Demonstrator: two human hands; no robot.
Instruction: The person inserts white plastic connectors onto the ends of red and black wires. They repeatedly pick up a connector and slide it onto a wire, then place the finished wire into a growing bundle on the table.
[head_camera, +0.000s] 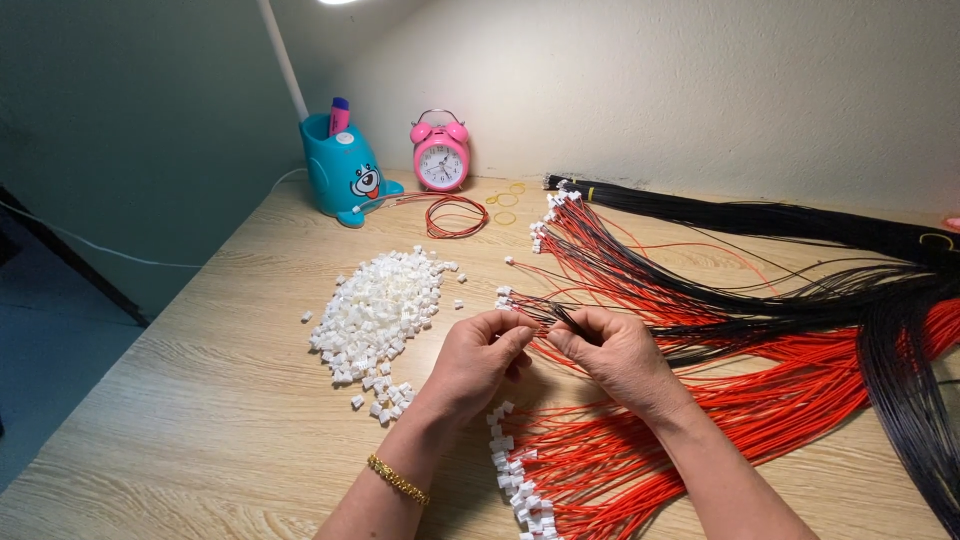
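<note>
Both hands meet at the middle of the worktop, fingertips nearly touching. The left hand is curled, thumb and forefinger pinched together on something too small to make out, and it wears one gold bracelet at the wrist. The right hand is closed in a pinch on a thin wire, black where it shows between the fingers, its end running toward 10 o'clock. Out at 9 o'clock from the left hand sits one heap of small white plastic connectors, too many to count, near but not touching. From 1 o'clock round to 5 o'clock of the right hand fan the red wires and black wires, dozens of each, several tipped with white connectors. At 12 o'clock, well apart by the wall, stand one pink alarm clock and one blue pen holder, with a coil of red wire and three yellow rubber bands just beside.
</note>
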